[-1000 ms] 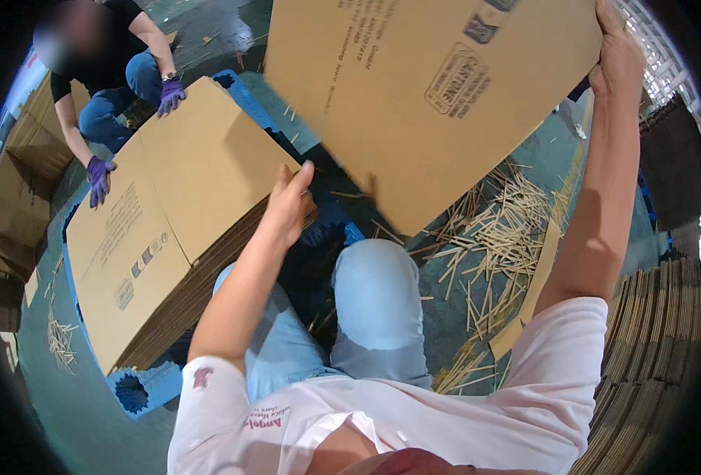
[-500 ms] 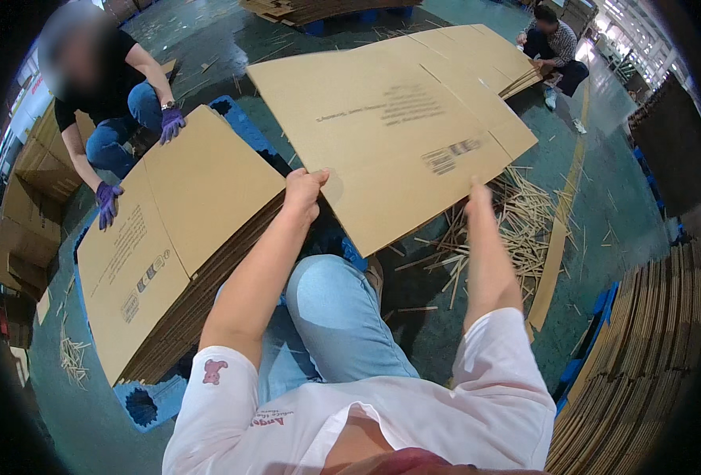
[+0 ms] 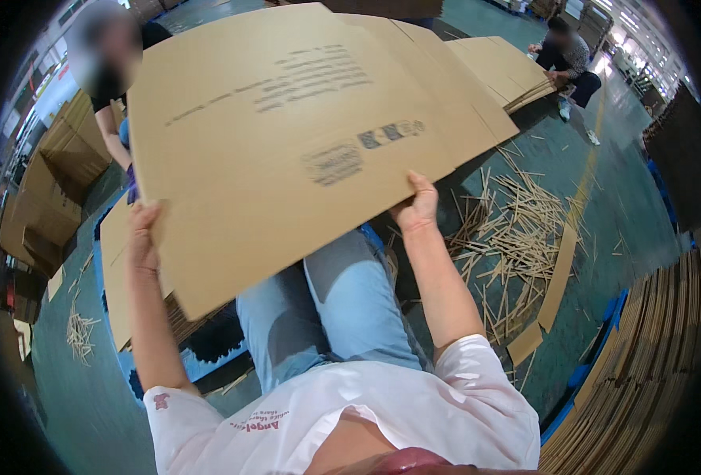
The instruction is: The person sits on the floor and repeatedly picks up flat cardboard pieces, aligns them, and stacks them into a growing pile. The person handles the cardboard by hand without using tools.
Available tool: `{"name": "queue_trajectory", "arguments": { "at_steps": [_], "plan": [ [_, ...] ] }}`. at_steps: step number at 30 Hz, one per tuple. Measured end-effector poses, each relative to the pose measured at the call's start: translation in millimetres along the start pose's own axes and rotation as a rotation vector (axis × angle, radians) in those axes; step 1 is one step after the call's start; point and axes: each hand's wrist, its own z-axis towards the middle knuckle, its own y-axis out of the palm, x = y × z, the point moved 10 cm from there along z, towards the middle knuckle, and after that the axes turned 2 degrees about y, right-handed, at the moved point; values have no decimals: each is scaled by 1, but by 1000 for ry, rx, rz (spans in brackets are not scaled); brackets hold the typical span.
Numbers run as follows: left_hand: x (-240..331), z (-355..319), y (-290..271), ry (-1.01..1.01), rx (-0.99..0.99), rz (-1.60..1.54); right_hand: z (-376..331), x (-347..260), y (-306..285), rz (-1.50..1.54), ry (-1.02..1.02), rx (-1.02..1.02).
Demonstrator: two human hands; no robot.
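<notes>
A large flat cardboard sheet (image 3: pixel 231 190) with dark print is lifted and tilted in front of me. My left hand (image 3: pixel 144 229) grips its near left edge, slightly blurred. My right hand (image 3: pixel 417 204) is closed on the near edge farther right, thumb on top. Under the sheet's left end, a stack of flat cardboard (image 3: pixel 117 261) lies on a blue pallet (image 3: pixel 235 352), mostly hidden. Behind my sheet, more flat cardboard (image 3: pixel 499 67) extends to the far right.
A person (image 3: pixel 113 79) crouches at the far left, largely behind the sheet; another (image 3: pixel 569 59) squats at the far right. Cardboard offcut strips (image 3: pixel 516 229) litter the floor. Tall stacks of folded cardboard (image 3: pixel 643 340) stand at the right, and cartons (image 3: pixel 49 190) at the left.
Both hands have carried the cardboard sheet leftward, so that it now covers much of the left stack and the crouching person. My view has shifted slightly.
</notes>
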Motion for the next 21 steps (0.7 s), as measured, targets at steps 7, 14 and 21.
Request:
{"name": "queue_trajectory", "arguments": {
  "at_steps": [7,14,21],
  "plan": [
    [64,-36,-253,-156,104,550,-81,202,92,-263,440,-290],
    [-35,-66,-179,-212,-148,1238,-176,369,60,-664,1186,-475],
    [-120,-107,-37,178,-393,1614,-3,169,0,-1038,166,-103]
  ]
}}
